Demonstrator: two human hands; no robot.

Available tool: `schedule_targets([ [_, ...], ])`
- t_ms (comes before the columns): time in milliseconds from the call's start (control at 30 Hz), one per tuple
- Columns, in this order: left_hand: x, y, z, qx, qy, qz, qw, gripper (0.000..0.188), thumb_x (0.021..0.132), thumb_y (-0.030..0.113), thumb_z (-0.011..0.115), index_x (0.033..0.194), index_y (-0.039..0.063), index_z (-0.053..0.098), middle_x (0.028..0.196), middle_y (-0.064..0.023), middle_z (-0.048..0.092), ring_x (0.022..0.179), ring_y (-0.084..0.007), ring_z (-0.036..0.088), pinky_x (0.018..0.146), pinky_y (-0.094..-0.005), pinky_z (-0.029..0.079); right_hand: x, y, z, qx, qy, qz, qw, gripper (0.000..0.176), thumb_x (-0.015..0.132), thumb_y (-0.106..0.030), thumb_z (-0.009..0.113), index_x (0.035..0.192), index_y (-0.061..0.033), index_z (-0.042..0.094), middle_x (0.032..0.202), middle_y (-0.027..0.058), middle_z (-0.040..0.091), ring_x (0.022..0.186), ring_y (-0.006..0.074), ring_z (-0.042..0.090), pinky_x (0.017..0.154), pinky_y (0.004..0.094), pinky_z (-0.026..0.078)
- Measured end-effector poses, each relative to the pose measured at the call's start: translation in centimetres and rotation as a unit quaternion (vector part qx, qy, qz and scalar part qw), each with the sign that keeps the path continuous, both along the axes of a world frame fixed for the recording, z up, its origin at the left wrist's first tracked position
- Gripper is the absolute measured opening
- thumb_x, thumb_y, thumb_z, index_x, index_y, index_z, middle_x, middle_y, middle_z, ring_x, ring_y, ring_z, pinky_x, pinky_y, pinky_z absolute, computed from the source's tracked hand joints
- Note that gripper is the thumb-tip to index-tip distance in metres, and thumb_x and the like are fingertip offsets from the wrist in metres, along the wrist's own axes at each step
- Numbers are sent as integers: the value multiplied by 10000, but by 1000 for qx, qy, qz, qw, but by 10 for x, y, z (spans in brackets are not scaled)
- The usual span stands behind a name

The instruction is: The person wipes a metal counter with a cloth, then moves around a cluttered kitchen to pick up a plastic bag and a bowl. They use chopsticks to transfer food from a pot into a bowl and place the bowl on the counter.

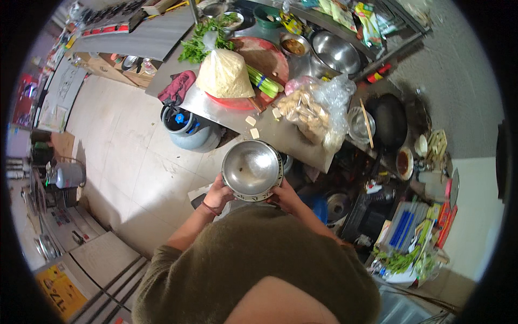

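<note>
My left hand (pixel 219 195) and my right hand (pixel 284 196) grip opposite sides of a metal bowl (pixel 251 167), which rests inside or on a bowl with a patterned rim. A small dark spot shows on the metal. Both are held close before my body, at the counter's front edge. Beyond them, on the steel counter (pixel 234 120), lie several small pale pieces (pixel 251 120). A filled plastic bag (pixel 225 74) sits on a round red board (pixel 267 52), beside celery stalks (pixel 263 82) bound with a blue band. The fingers under the bowls are partly hidden.
A gas cylinder (pixel 190 131) stands on the floor left of the counter, near a dark red cloth (pixel 177 87). To the right are a clear bag of tan food (pixel 305 109), a black wok (pixel 386 119), and a metal bowl with chopsticks (pixel 361 125). A large steel basin (pixel 336 50) stands behind.
</note>
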State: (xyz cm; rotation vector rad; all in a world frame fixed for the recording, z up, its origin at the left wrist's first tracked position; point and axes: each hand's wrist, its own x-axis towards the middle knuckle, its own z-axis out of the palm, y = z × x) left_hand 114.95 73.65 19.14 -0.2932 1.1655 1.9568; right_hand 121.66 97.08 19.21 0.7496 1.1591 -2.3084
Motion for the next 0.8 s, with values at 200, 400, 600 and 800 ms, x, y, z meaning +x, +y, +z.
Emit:
schedule_targets([
  [200,-18,3,6,45,4,112,993,525,820,102,504,1312,121,321,1192,-98,493,1053,-260,524,853,-438,464,-55,39,11,35,69,178,981,766,747,-282,645,1338,-57,212,1278,130,403,895,217,578,679,324,482],
  [400,-47,-32,21,41,15,265,963,530,809,96,491,1305,79,305,1212,-125,465,1056,-281,518,860,-447,455,-100,78,-8,135,61,139,979,469,829,-199,556,1240,-40,395,1122,100,550,868,172,571,707,265,453],
  [600,-145,-99,21,31,54,367,928,485,822,50,426,1290,87,303,1203,-157,463,1059,-337,505,840,-482,464,-151,82,-22,178,22,70,981,336,821,-159,564,1128,-37,503,1019,67,600,770,143,583,650,241,451],
  [800,-351,-190,-8,66,76,353,930,432,786,1,396,1214,-25,353,1202,-192,461,1093,-350,468,930,-469,402,-252,72,-24,247,52,-49,966,242,863,-140,520,1084,-41,532,982,62,601,794,145,587,662,253,462],
])
